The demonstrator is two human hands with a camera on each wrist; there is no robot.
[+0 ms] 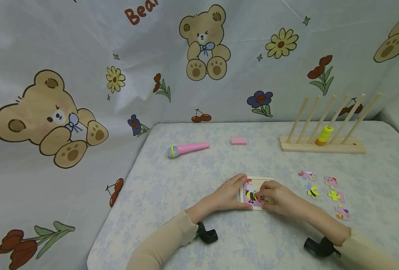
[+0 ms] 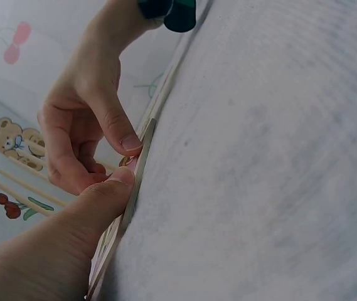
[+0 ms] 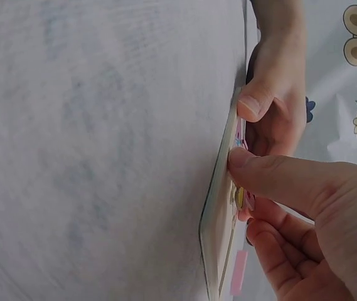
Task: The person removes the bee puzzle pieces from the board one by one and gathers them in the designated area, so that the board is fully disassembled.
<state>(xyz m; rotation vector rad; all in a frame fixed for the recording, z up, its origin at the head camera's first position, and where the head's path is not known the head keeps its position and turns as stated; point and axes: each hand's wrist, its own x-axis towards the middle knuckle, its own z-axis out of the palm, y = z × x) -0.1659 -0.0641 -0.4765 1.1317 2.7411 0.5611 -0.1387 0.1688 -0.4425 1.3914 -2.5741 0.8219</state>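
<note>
A small wooden puzzle board (image 1: pixel 268 179) with a pale raised frame lies flat on the table, partly filled with pink pieces and a bee picture. My left hand (image 1: pixel 227 194) holds its left side, fingers at the upper corner and thumb along the near edge. Over the board's right half, my right hand (image 1: pixel 280 198) pinches a puzzle piece (image 3: pixel 248 199) between thumb and fingers, mostly hidden by them. In the left wrist view, both thumbs meet near the board's edge (image 2: pixel 142 164).
Several loose puzzle pieces (image 1: pixel 334 195) lie right of the board. Farther back are a pink toy microphone (image 1: pixel 194 147), a pink block (image 1: pixel 238 141) and a wooden peg stand (image 1: pixel 324 149) with yellow and orange beads on one peg. A bear-print cloth (image 1: pixel 159 45) hangs behind.
</note>
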